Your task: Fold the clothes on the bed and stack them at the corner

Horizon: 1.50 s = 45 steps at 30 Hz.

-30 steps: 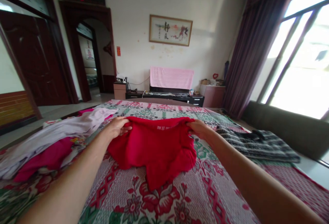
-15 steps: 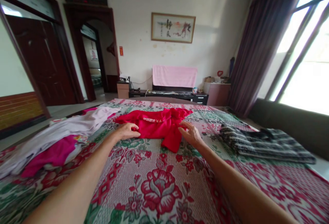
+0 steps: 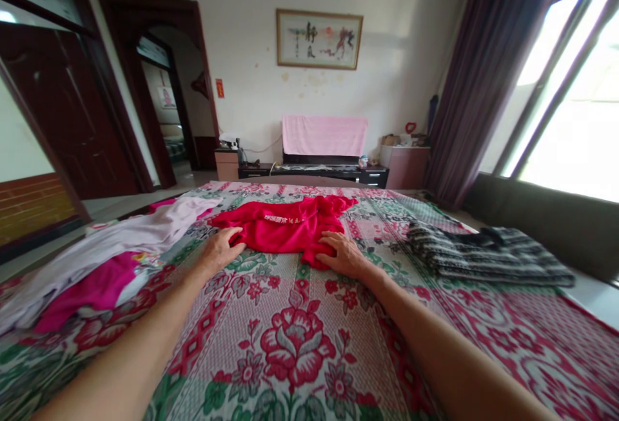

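Observation:
A red shirt (image 3: pixel 275 231) with white lettering lies bunched and partly folded on the flowered bedspread (image 3: pixel 294 401). At its near left edge is my left hand (image 3: pixel 223 250), thumb and fingers curled around the fabric. My right hand (image 3: pixel 345 256) grips the near right part, by a short flap of the shirt; its fingers rest over the cloth and the thumb is lower. The fabric between the fingers is partly hidden on both sides.
To the left lies a heap of clothes, with a pale garment (image 3: pixel 130 234) over a magenta one (image 3: pixel 91 289). A folded black-and-white striped garment (image 3: pixel 488 256) lies on the right. Beyond the bed stand a low cabinet (image 3: pixel 377 178) and a pink cloth-covered screen (image 3: pixel 324 135).
Both hands have come down onto the red shirt's near edge. The flap at its near right reaches less far toward me. The camera view has shifted slightly.

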Each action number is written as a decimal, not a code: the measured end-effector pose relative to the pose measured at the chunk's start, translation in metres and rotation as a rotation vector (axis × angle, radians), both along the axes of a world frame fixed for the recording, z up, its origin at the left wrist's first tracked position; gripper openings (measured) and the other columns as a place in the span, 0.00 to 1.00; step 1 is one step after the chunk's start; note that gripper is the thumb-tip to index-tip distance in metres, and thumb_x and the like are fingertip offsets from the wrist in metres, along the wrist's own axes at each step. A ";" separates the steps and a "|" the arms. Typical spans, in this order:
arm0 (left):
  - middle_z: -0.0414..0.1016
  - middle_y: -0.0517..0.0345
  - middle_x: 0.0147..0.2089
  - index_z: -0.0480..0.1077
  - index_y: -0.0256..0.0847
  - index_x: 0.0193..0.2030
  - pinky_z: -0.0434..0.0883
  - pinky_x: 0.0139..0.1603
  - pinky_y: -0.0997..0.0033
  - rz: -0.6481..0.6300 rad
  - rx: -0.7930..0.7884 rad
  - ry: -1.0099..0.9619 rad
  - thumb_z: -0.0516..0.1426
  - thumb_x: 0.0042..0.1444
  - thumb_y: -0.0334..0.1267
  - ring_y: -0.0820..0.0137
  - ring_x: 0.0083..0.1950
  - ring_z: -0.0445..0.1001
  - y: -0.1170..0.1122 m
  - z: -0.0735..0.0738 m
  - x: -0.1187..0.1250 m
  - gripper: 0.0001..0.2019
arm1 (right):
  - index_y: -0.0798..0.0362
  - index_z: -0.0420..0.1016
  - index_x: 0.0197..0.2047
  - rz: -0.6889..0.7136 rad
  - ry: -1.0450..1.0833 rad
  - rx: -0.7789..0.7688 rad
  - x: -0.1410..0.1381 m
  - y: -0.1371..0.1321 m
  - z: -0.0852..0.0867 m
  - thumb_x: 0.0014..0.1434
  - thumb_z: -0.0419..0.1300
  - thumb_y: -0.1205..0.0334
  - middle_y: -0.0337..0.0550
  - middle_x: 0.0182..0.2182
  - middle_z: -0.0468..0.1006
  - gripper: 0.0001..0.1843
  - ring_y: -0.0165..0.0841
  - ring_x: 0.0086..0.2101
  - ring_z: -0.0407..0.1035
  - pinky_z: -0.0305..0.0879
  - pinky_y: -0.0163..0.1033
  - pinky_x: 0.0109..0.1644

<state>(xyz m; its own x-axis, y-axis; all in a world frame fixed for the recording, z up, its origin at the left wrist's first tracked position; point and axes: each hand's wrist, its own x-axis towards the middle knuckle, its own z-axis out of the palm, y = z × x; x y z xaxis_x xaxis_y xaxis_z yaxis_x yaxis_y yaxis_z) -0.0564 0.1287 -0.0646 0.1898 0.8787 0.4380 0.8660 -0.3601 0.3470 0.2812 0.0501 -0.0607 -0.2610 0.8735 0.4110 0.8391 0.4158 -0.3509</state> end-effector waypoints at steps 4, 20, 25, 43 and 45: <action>0.74 0.44 0.52 0.70 0.36 0.52 0.65 0.59 0.65 0.110 0.194 0.088 0.51 0.51 0.32 0.60 0.55 0.71 -0.006 -0.009 -0.006 0.21 | 0.53 0.75 0.51 -0.041 -0.036 0.035 0.000 0.003 -0.003 0.62 0.52 0.62 0.49 0.54 0.73 0.17 0.37 0.55 0.65 0.58 0.44 0.61; 0.77 0.58 0.29 0.77 0.42 0.38 0.69 0.35 0.71 0.395 0.035 -0.465 0.49 0.46 0.36 0.64 0.34 0.74 -0.009 0.001 -0.031 0.17 | 0.56 0.73 0.47 -0.474 0.369 0.319 0.018 0.008 0.013 0.60 0.43 0.59 0.48 0.31 0.77 0.21 0.37 0.32 0.69 0.59 0.37 0.36; 0.73 0.58 0.23 0.78 0.43 0.35 0.65 0.30 0.69 0.534 0.054 -0.480 0.50 0.41 0.32 0.63 0.30 0.71 -0.017 0.006 -0.032 0.17 | 0.56 0.72 0.49 -0.747 0.377 0.313 0.045 0.008 0.018 0.56 0.48 0.56 0.48 0.32 0.75 0.22 0.38 0.33 0.66 0.59 0.40 0.39; 0.73 0.58 0.25 0.77 0.43 0.32 0.63 0.33 0.69 0.574 0.024 -0.426 0.51 0.39 0.27 0.64 0.32 0.70 -0.019 0.007 -0.029 0.16 | 0.53 0.72 0.48 0.002 -0.162 0.306 -0.007 -0.003 0.015 0.53 0.56 0.66 0.49 0.48 0.75 0.18 0.40 0.49 0.66 0.57 0.45 0.55; 0.74 0.58 0.26 0.77 0.43 0.30 0.64 0.33 0.70 0.580 0.026 -0.429 0.51 0.39 0.27 0.64 0.32 0.70 -0.018 0.006 -0.030 0.15 | 0.54 0.73 0.46 -0.058 -0.232 0.256 -0.011 -0.004 0.012 0.54 0.55 0.66 0.50 0.43 0.76 0.15 0.40 0.45 0.68 0.57 0.47 0.53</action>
<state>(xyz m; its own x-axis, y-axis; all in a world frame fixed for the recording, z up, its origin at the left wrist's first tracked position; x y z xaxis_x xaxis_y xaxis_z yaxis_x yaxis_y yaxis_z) -0.0859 0.1108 -0.0587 -0.4974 0.7742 0.3914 0.7094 0.1033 0.6972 0.2706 0.0464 -0.0491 -0.3255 0.7661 0.5543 0.9092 0.4146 -0.0391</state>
